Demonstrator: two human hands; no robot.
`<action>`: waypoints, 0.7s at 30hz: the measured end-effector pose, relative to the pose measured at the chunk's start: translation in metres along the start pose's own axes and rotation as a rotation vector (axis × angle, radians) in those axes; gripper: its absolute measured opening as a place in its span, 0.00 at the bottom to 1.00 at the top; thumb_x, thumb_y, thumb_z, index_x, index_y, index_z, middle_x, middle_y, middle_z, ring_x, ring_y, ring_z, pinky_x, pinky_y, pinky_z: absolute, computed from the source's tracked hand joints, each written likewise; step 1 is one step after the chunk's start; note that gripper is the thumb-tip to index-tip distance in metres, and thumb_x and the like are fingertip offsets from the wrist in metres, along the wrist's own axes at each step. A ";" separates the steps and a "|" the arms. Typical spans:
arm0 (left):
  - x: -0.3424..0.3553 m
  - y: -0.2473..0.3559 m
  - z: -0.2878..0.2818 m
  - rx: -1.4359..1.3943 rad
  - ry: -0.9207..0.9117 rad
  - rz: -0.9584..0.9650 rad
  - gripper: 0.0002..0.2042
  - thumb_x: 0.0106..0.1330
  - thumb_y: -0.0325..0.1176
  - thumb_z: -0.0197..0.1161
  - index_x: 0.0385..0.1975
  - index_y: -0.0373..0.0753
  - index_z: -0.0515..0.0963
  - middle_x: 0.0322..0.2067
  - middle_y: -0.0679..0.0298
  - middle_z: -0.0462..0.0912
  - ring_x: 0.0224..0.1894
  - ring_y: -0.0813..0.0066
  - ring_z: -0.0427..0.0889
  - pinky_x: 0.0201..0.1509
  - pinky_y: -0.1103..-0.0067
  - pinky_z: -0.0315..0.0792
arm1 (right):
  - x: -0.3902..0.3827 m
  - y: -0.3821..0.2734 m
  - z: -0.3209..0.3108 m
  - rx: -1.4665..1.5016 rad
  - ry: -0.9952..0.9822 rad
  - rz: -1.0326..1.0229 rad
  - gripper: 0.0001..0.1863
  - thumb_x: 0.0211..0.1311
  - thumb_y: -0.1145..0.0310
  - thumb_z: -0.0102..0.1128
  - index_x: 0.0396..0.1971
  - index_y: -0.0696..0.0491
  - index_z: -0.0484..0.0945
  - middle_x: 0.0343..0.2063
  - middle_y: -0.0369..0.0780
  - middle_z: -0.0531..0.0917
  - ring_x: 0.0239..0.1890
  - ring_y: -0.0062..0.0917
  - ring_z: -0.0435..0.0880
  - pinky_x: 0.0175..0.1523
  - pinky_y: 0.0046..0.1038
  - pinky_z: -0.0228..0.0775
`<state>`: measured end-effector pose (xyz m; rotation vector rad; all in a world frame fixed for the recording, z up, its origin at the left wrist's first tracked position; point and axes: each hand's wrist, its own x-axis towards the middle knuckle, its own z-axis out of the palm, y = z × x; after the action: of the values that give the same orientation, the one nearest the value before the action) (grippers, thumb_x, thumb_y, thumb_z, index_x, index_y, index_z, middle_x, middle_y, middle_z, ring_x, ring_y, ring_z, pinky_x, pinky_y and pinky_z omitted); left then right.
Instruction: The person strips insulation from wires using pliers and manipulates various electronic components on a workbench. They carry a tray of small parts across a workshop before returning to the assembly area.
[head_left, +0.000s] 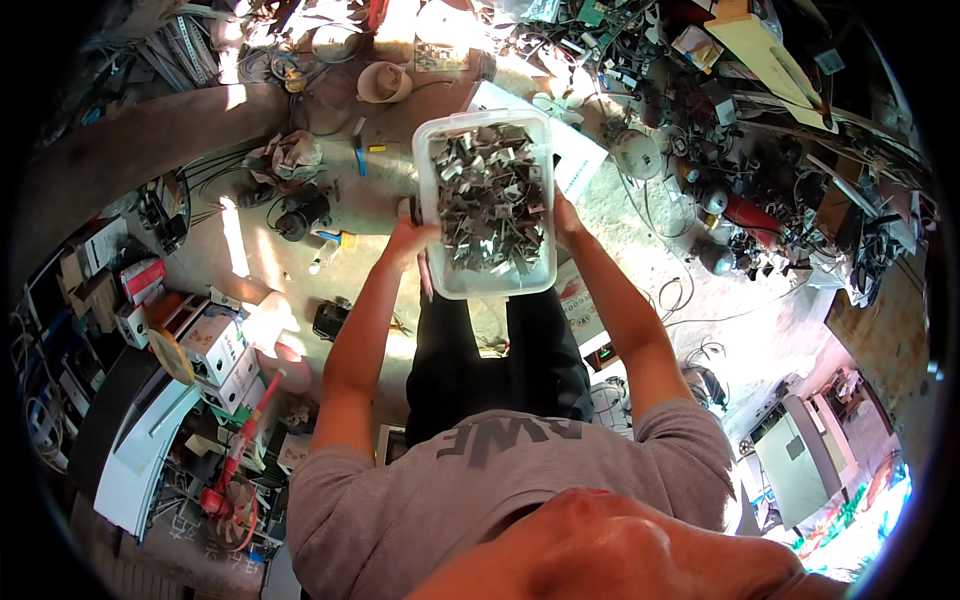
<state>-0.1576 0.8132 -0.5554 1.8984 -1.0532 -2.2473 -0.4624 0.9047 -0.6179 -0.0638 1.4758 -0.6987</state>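
Observation:
A translucent plastic tub full of small dark and silvery metal pieces is held out in front of me at the centre of the view. My left hand grips its left side, with part of the fingers hidden behind it. My right hand holds the right side near the middle, its fingers mostly hidden by the tub. Behind the tub lies a flat white board or sheet on the floor. My legs in dark trousers are below the tub.
Heaps of cables and parts fill the back and right, with a red cylinder. A tan bucket, a blue-handled tool and a dark motor-like object lie on the floor. Boxes are piled at left.

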 end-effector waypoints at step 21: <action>0.049 0.080 0.026 1.006 0.396 0.324 0.26 0.50 0.57 0.67 0.39 0.40 0.81 0.32 0.55 0.84 0.38 0.56 0.83 0.41 0.65 0.74 | 0.023 0.006 -0.007 0.063 0.225 0.071 0.27 0.68 0.50 0.47 0.61 0.49 0.61 0.54 0.38 0.72 0.50 0.29 0.75 0.52 0.40 0.68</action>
<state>-0.2247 0.7429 -0.5571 2.0297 -2.4310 -1.1218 -0.4674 0.9017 -0.6415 0.1187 1.6608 -0.7120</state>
